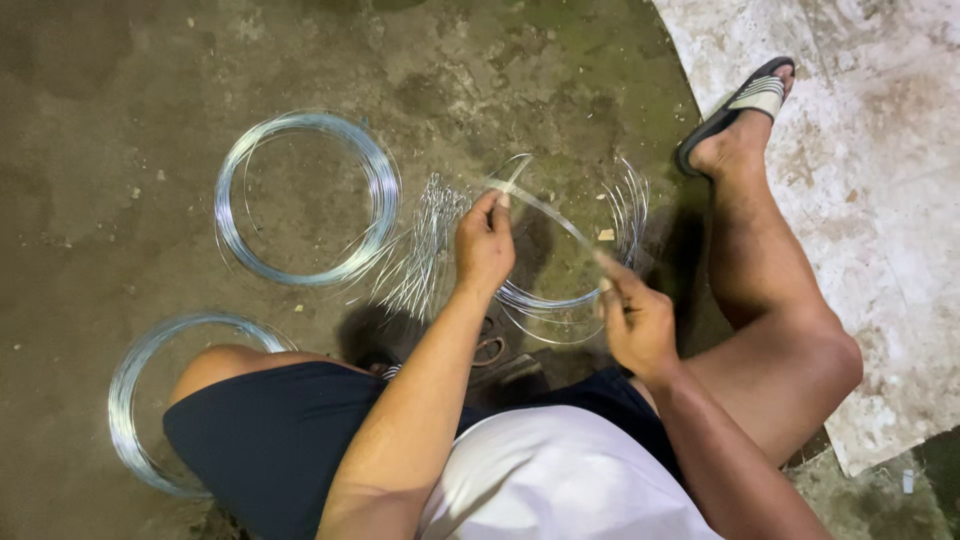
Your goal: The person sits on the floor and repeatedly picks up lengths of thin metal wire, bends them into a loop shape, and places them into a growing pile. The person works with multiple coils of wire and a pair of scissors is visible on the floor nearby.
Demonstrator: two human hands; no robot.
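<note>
White shirt (570, 480) and dark shorts (270, 440) fill the bottom edge beneath my forearms. My left hand (484, 245) is pinched shut on one end of a thin wire strand (545, 210); my right hand (635, 320) is closed on its other end, so the strand runs taut between my fingertips. Directly under that span lies a loose wire coil (570, 290) on the concrete floor (120, 130). Just left of my left fingers sits a bundle of cut wire pieces (425, 250), touching a neat round coil (305, 195). Another coil (140, 390) lies by my left knee. Beyond my right hand, my leg and sandal (740, 110) reach a pale slab (870, 200). Open floor lies far left.
</note>
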